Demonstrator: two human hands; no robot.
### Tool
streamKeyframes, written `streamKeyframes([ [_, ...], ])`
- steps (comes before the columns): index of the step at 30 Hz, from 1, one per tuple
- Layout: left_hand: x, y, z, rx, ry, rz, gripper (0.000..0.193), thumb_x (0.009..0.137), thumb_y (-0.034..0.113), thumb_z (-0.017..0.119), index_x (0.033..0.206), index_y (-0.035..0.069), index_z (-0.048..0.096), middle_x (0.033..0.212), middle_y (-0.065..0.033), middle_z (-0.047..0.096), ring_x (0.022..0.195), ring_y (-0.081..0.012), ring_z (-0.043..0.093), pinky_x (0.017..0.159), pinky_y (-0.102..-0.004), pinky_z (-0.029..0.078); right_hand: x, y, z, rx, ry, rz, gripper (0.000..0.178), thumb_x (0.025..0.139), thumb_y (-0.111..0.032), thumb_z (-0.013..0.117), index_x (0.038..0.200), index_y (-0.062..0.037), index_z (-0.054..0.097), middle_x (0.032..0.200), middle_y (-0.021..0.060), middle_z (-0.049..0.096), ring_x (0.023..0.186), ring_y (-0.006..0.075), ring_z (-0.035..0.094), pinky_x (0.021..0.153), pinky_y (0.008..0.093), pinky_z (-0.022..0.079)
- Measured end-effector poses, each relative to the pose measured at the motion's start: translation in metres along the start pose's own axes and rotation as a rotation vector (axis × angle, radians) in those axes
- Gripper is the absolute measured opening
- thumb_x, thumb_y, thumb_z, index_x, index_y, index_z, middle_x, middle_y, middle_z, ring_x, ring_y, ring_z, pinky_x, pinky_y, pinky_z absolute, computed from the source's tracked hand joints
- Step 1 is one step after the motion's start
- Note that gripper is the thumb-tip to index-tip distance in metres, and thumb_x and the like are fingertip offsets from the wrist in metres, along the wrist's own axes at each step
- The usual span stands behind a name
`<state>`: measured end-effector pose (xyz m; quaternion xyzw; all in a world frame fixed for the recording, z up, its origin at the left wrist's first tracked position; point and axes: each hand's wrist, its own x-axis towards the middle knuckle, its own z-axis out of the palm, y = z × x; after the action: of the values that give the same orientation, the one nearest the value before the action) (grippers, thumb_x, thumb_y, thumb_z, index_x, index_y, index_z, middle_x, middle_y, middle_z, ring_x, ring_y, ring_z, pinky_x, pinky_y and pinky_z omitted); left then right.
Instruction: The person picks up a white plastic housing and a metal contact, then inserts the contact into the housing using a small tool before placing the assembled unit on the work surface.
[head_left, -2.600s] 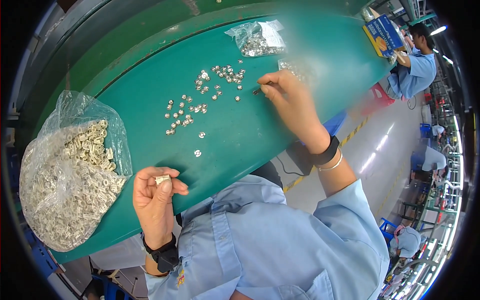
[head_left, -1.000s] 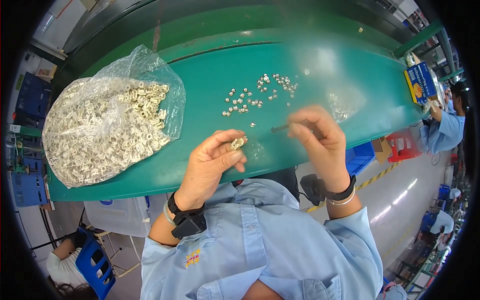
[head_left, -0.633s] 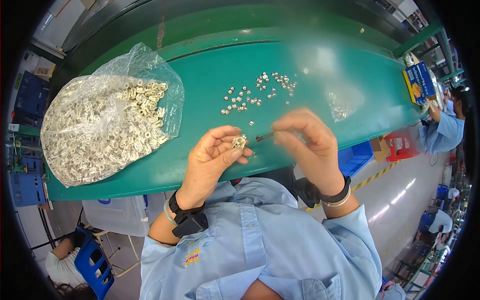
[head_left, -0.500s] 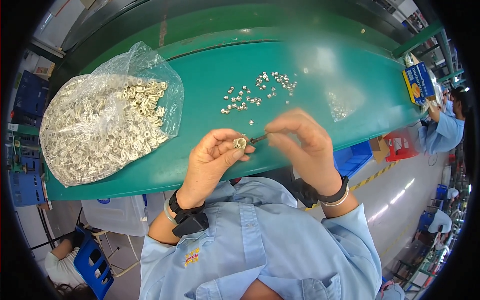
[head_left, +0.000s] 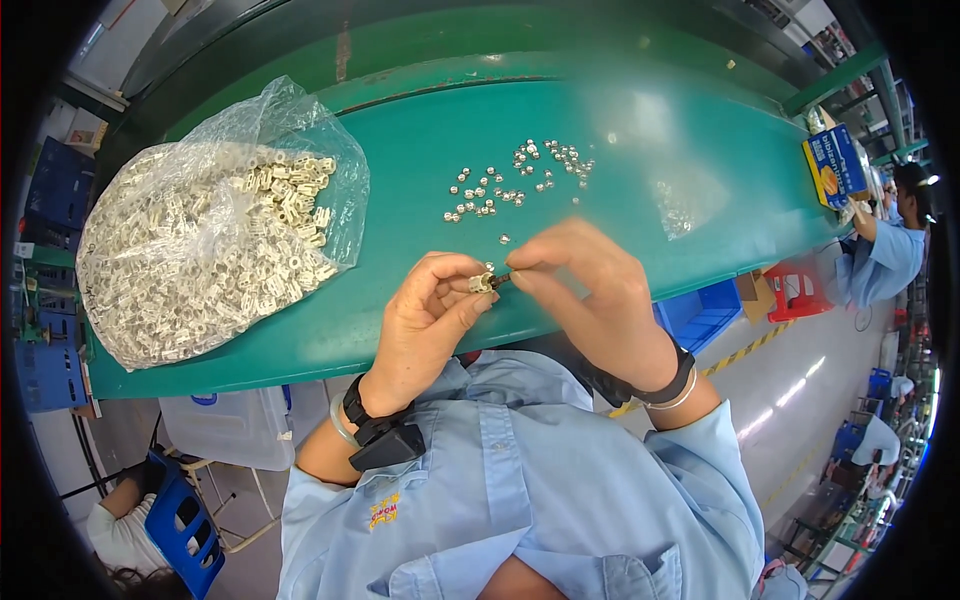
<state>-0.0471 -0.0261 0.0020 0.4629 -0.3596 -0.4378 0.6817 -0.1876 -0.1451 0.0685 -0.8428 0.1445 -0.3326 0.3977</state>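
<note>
My left hand (head_left: pixel 422 322) pinches a small cream plastic part (head_left: pixel 480 284) between thumb and fingers, just above the near side of the green tabletop (head_left: pixel 410 150). Opposite it, my right hand (head_left: pixel 598 295) is closed on a thin dark stick-like piece (head_left: pixel 503 279), whose tip meets the cream part; its exact kind is too small to tell. Shiny silver beads (head_left: pixel 483 195) lie scattered beyond my hands, with a lone bead (head_left: pixel 505 239) nearer to them. At left sits a big clear plastic bag (head_left: pixel 350 190), open and full of similar cream parts (head_left: pixel 290 190).
A blue and yellow box (head_left: pixel 838 165) stands at the table's right end, beside a co-worker in a light blue shirt (head_left: pixel 893 262). Below the right edge are a blue bin (head_left: pixel 700 315) and a red stool (head_left: pixel 800 290). A lidded clear tub (head_left: pixel 225 428) is under the left side.
My right hand has moved left and closer to my left hand, bringing the dark piece against the cream part. The cream part has turned to show its side.
</note>
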Motion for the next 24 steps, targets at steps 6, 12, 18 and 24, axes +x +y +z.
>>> streamKeyframes([
  [6,-0.0013,-0.0033,-0.0018,-0.016,-0.042,-0.011,0.026,0.088,-0.008,0.059,0.112,0.000,0.052,0.105,-0.0048,0.056,0.100,-0.0118,0.060,0.086,-0.0247,0.050,0.0003,-0.0014,0.0022,-0.070,0.001,-0.058,0.019,0.076,0.003,0.070,0.093,-0.0017,0.065,0.084,0.0105,0.064,0.075,0.0234,0.063,0.065,0.0311,0.049],
  [12,-0.0017,-0.0024,-0.0018,-0.024,-0.047,-0.011,0.026,0.088,-0.009,0.058,0.112,0.000,0.051,0.105,-0.0051,0.057,0.100,-0.0119,0.060,0.086,-0.0247,0.050,-0.0010,-0.0009,0.0041,-0.101,-0.014,-0.056,0.019,0.075,0.003,0.070,0.093,-0.0020,0.065,0.085,0.0101,0.065,0.075,0.0242,0.062,0.064,0.0318,0.049],
  [18,-0.0018,-0.0010,-0.0011,-0.034,-0.046,-0.014,0.025,0.088,-0.008,0.058,0.111,0.000,0.051,0.104,-0.0054,0.059,0.100,-0.0120,0.060,0.086,-0.0245,0.050,-0.0013,-0.0005,0.0050,-0.103,-0.013,-0.072,0.018,0.076,0.002,0.070,0.093,-0.0023,0.064,0.084,0.0101,0.064,0.075,0.0246,0.062,0.064,0.0322,0.049],
  [24,-0.0024,0.0012,-0.0003,-0.035,-0.046,-0.015,0.024,0.089,-0.007,0.058,0.111,0.000,0.051,0.103,-0.0056,0.060,0.100,-0.0118,0.061,0.085,-0.0240,0.050,-0.0016,-0.0002,0.0059,-0.094,-0.025,-0.063,0.018,0.077,0.002,0.069,0.093,-0.0025,0.064,0.085,0.0101,0.064,0.075,0.0248,0.062,0.063,0.0324,0.049],
])
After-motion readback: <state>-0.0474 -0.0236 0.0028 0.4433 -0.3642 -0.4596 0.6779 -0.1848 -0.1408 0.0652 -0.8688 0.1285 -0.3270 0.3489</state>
